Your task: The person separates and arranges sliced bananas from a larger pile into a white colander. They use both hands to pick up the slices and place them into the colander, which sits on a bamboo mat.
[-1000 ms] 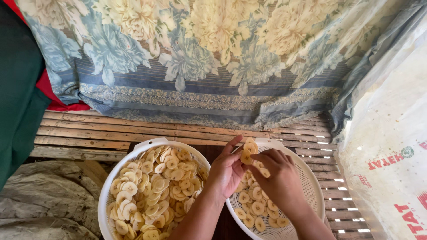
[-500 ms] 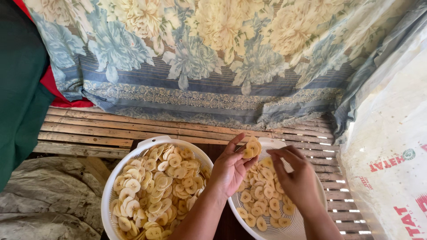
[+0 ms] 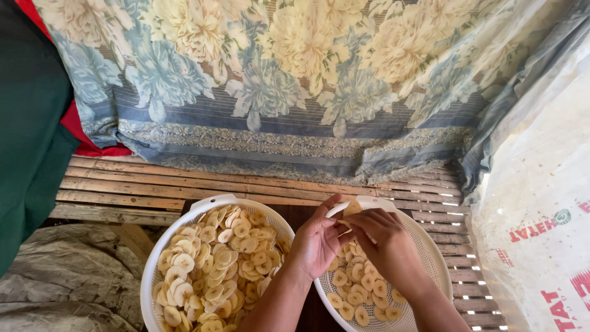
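Observation:
Two round white baskets stand side by side on a slatted wooden bench. The left basket (image 3: 153,270) is heaped with pale yellow banana slices (image 3: 215,258). The right basket (image 3: 433,258) holds a thinner layer of slices (image 3: 359,289). Both my hands meet above the right basket's near-left rim. My left hand (image 3: 316,240) and my right hand (image 3: 381,237) pinch a small stack of slices (image 3: 352,209) between their fingertips. My forearms come up from the bottom edge between the baskets.
A floral blue and cream cloth (image 3: 295,92) hangs behind the bench (image 3: 123,190). A green and red fabric (image 3: 31,123) hangs at the left. A white woven sack (image 3: 541,215) stands at the right. Grey crumpled sheeting (image 3: 67,283) lies at the lower left.
My hands have drawn closer together over the right basket, and the right hand has come up to the slices held by the left. The view has shifted slightly.

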